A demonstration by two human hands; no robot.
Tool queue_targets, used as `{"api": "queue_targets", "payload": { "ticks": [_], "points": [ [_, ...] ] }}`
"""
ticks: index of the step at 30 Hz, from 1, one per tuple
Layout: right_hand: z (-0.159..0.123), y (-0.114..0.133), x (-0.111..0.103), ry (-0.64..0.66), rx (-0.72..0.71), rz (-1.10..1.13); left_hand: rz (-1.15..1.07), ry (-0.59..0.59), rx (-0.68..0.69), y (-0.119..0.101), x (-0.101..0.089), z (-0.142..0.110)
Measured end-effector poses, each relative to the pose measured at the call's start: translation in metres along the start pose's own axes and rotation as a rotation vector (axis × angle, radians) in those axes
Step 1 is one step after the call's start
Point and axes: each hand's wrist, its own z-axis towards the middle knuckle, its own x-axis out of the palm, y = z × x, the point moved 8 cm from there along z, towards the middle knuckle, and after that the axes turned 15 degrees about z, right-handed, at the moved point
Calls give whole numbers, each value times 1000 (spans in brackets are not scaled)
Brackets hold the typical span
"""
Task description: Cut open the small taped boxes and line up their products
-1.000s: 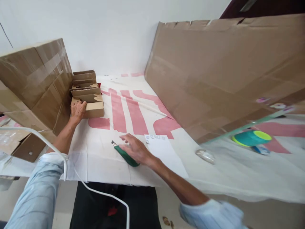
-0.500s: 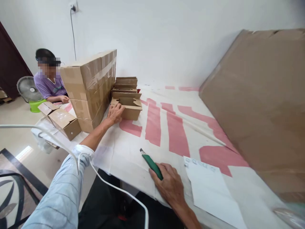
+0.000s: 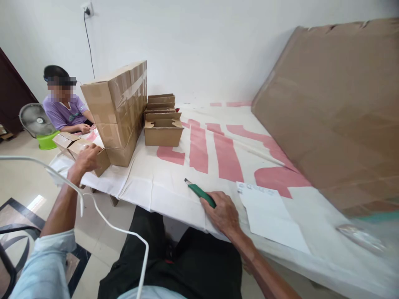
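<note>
My left hand (image 3: 87, 160) is at the left end of the table, on top of a small brown cardboard box (image 3: 102, 161) with raised flaps. Its fingers are bent over the box's upper edge, and the hand covers part of the box. In my right hand (image 3: 224, 212) is a green utility knife (image 3: 202, 195), its tip pointing away to the left above the tablecloth. An open cardboard box (image 3: 163, 136), flaps up, stands in the middle of the table, out of reach of both hands' fingers.
A stack of taped cartons (image 3: 120, 112) rises beside the left box. More open boxes (image 3: 160, 99) line up behind the middle one. White paper (image 3: 271, 218) lies right of my right hand, near a large cardboard piece (image 3: 336, 112). A white cable (image 3: 124, 230) crosses in front. Another person (image 3: 67, 110) sits far left.
My left hand has left the open box in the middle and moved left to the small box beside the carton stack. My right hand still holds the knife. The view has shifted.
</note>
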Motion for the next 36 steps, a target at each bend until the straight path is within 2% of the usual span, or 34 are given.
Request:
{"api": "queue_targets", "payload": {
  "ticks": [3,6,11,17,23,28,32,36],
  "points": [
    [1,-4,1,-7,22,7,86,178,7,32,19,13],
    [1,-7,2,-3,33,20,117,295,78,37,38,30],
    [1,-9,3,-7,34,31,102,240,168,35,50,43],
    [2,-11,4,8,55,39,60,141,271,33,43,34],
    [3,-9,3,28,71,26,85,237,238,30,48,46],
    [4,-8,3,13,51,-10,108,235,251,28,46,50],
    [4,-8,4,2,34,-42,96,204,309,16,35,32],
    [6,-5,5,4,32,-73,71,119,396,-16,15,-1]
  ]
}}
